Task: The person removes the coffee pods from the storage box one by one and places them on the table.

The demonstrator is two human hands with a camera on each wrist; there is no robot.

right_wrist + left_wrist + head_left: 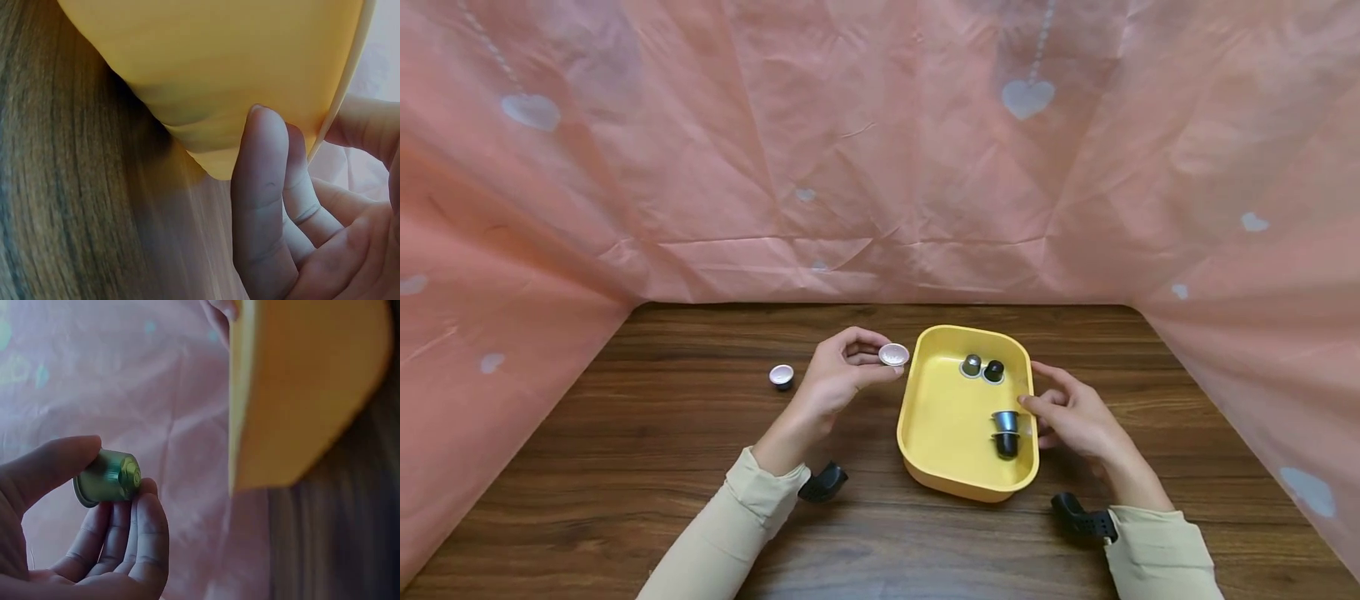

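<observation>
Behind the tray [928,417] rim, the right hand [1075,417] is partly hidden: its thumb lies over the right edge and its fingers [262,187] press the outer wall, gripping the tray. Just left of the tray's far corner, the left hand [835,379] pinches a capsule [893,355] between thumb and fingers [147,531]. Inside the tray are four capsules: two [982,367] upright at the far end, two [1006,432] by the right wall, seemingly stacked. Well left of the tray, another capsule [782,377] sits on the worktop [625,467].
</observation>
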